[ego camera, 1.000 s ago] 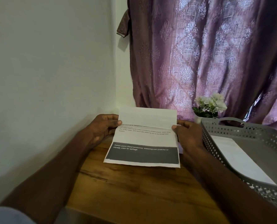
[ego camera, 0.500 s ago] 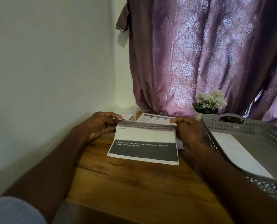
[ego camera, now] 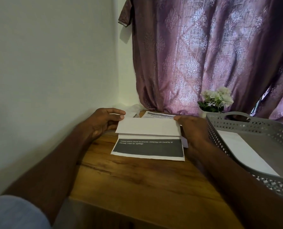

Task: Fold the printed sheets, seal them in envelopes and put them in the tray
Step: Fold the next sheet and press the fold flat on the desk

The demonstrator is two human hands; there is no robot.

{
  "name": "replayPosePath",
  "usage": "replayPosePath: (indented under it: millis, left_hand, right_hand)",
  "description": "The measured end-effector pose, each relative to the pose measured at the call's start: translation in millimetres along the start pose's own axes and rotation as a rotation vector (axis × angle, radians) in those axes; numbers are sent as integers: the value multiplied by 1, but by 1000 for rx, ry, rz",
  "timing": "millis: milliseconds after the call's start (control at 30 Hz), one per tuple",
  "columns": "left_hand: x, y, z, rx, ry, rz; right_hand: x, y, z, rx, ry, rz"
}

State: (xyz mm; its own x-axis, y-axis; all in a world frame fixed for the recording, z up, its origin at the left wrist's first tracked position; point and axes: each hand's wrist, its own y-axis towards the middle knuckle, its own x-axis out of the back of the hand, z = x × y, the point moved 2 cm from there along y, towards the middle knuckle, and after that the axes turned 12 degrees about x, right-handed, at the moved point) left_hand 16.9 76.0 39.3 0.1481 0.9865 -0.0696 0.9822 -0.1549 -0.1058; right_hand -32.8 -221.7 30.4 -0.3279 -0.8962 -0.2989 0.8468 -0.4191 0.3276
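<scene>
- Printed sheet (ego camera: 147, 147) lies on the wooden surface (ego camera: 137, 182) in front of me, its top part folded down toward me, blank back up, above the dark band of print.
- My left hand (ego camera: 104, 123) pinches the folded flap's left corner between thumb and fingers.
- My right hand (ego camera: 193, 129) holds the flap's right corner, fingers curled on it.
- Another printed page (ego camera: 159, 115) lies just behind the fold.
- White flowers (ego camera: 216, 100) stand by the purple curtain (ego camera: 211, 55).
- Grey perforated tray (ego camera: 233, 128) at the right holds a white envelope (ego camera: 243, 151).
</scene>
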Motion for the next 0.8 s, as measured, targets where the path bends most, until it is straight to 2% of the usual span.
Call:
replayPosePath:
  millis: [133, 333, 467, 633, 700, 800]
  left_hand:
    - [3, 0, -1, -24, 104, -45]
    - [3, 0, -2, -84, 1, -74]
    - [0, 2, -2, -30, -98, -23]
    - [-9, -2, 2, 73, 26, 127]
    - [-8, -2, 3, 62, 57, 122]
    - [-5, 2, 4, 18, 40, 84]
  right_hand:
    - [4, 3, -2, 62, -127, -1]
    - [6, 6, -4, 83, -172, 5]
    - [9, 6, 0, 107, -147, -33]
    - [9, 2, 6, 142, -137, -58]
    - [8, 3, 5, 159, -148, -58]
    - [5, 3, 1, 58, -133, 32]
